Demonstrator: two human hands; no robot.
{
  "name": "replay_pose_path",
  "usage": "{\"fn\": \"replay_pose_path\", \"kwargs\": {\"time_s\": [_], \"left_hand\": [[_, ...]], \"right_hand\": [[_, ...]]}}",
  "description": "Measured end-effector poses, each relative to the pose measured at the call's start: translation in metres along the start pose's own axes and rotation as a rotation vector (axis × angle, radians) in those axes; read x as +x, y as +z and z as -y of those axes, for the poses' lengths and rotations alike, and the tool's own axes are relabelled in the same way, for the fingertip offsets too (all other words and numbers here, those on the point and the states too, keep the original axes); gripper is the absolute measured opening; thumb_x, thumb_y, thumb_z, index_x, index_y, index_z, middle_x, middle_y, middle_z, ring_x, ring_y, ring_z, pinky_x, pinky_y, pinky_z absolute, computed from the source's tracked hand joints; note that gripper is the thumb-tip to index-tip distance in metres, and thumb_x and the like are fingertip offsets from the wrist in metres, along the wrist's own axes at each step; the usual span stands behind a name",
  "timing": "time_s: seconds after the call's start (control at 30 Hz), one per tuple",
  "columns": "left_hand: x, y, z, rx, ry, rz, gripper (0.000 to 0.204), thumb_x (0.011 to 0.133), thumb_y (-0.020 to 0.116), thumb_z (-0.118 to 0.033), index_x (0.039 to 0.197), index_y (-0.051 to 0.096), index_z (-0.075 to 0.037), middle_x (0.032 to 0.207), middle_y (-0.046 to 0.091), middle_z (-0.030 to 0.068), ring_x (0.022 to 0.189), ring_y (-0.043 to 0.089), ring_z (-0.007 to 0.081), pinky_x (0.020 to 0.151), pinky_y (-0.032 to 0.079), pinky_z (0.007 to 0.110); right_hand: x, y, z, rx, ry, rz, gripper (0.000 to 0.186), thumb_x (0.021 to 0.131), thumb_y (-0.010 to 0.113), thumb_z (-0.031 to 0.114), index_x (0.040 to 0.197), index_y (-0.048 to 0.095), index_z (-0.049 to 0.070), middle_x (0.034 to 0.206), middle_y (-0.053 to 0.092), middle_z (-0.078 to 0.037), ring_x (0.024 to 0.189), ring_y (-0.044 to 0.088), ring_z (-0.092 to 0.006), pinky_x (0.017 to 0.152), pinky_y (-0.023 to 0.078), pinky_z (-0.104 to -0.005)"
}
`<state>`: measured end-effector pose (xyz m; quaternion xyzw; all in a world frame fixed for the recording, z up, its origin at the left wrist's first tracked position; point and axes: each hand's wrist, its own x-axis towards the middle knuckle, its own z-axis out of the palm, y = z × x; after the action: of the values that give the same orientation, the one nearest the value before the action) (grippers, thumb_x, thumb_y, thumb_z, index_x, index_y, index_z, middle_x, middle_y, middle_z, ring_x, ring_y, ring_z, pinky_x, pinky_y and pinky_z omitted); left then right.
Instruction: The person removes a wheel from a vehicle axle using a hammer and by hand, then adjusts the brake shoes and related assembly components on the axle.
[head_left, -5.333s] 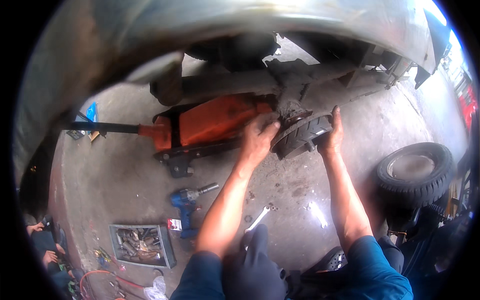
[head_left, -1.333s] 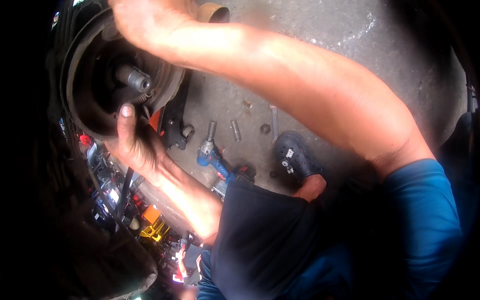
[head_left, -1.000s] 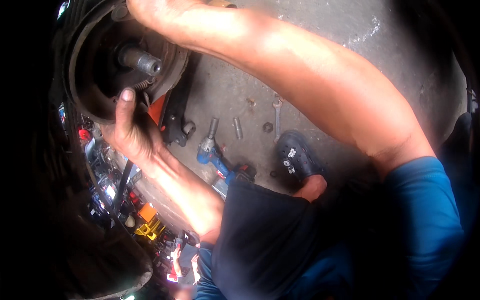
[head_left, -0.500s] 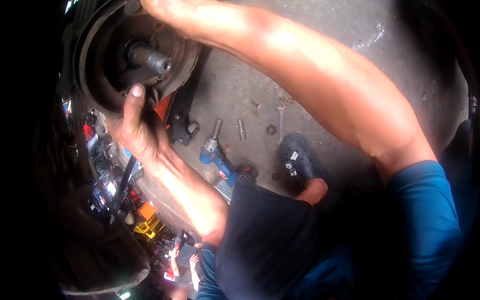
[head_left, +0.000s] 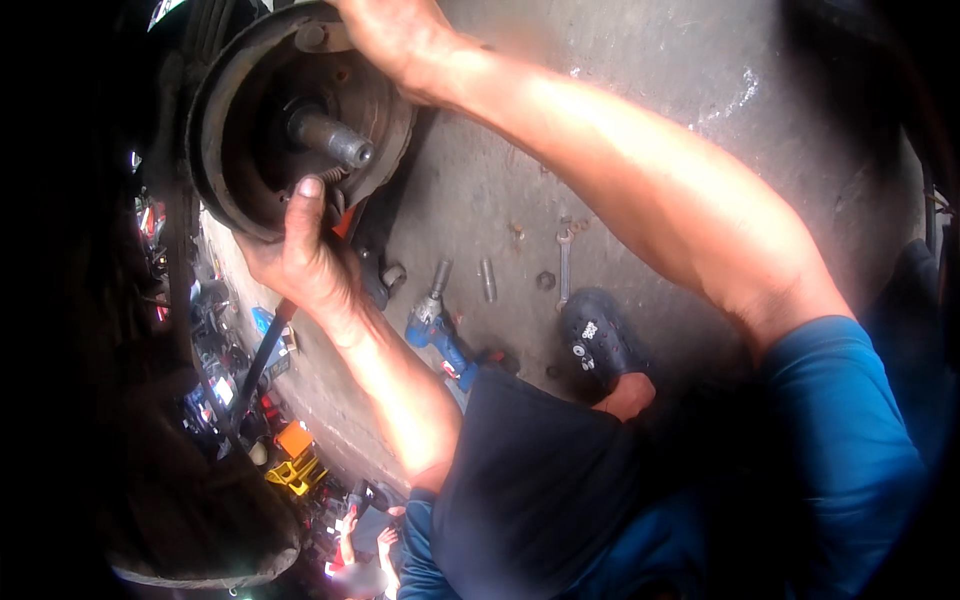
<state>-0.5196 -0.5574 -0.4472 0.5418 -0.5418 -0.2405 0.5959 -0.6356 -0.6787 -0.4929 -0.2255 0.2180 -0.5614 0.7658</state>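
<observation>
A round, rusty drum-brake assembly [head_left: 225,120] fills the upper left, a bare metal spindle [head_left: 335,140] sticking out of its middle. My left hand [head_left: 305,265] is closed on its lower rim: the thumb lies on the inner side, beside a small coil spring [head_left: 333,174], and the fingers pass out of sight behind. At the upper right of the rim is my right hand [head_left: 390,40], reaching in with the arm stretched across the view. Its fingers are cut off by the picture's top edge, so their grip is hidden.
On the concrete floor lie a blue cordless impact wrench [head_left: 435,335], a loose socket [head_left: 488,280], a nut [head_left: 545,281] and a combination spanner [head_left: 565,265]. My dark clog [head_left: 600,335] stands beside them. A yellow rack [head_left: 297,472] and another person's hands [head_left: 387,540] show lower left.
The brake assembly and both hands now appear farther right and slightly lower in the picture. Floor tools have shifted only a little. My left hand keeps its hold on the rim.
</observation>
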Motion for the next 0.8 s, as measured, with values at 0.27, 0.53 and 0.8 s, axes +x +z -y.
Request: {"fn": "replay_pose_path", "kwargs": {"time_s": [0.27, 0.53, 0.8], "left_hand": [[-0.003, 0.000, 0.007, 0.037, 0.017, -0.044, 0.062, 0.070, 0.066, 0.010, 0.129, 0.048, 0.009, 0.125, 0.056, 0.0174, 0.109, 0.057, 0.0244, 0.100, 0.043, 0.035], [0.001, -0.002, 0.008, 0.023, -0.015, -0.012, 0.058, 0.070, 0.067, 0.010, 0.126, 0.050, 0.010, 0.120, 0.058, 0.0183, 0.106, 0.059, 0.0238, 0.096, 0.045, 0.033], [0.005, -0.007, 0.003, 0.040, -0.006, -0.019, 0.058, 0.071, 0.069, 0.010, 0.126, 0.050, 0.010, 0.122, 0.058, 0.0177, 0.107, 0.058, 0.0236, 0.098, 0.044, 0.033]], "right_hand": [[-0.050, -0.044, -0.052, -0.366, -0.244, -0.433, 0.076, 0.079, 0.061, 0.063, 0.116, 0.055, -0.003, 0.111, 0.063, -0.022, 0.109, 0.059, -0.0311, 0.093, 0.045, -0.0401], [-0.132, -0.151, -0.083, -1.241, 0.012, -0.559, 0.033, 0.090, 0.061, 0.034, 0.107, 0.061, 0.006, 0.105, 0.065, -0.015, 0.096, 0.064, -0.0318, 0.084, 0.051, -0.0410], [-0.231, -0.205, -0.109, -1.734, 0.044, 0.252, 0.036, 0.076, 0.061, 0.011, 0.111, 0.063, 0.009, 0.109, 0.056, -0.015, 0.098, 0.058, -0.0341, 0.083, 0.050, -0.0427]]}}
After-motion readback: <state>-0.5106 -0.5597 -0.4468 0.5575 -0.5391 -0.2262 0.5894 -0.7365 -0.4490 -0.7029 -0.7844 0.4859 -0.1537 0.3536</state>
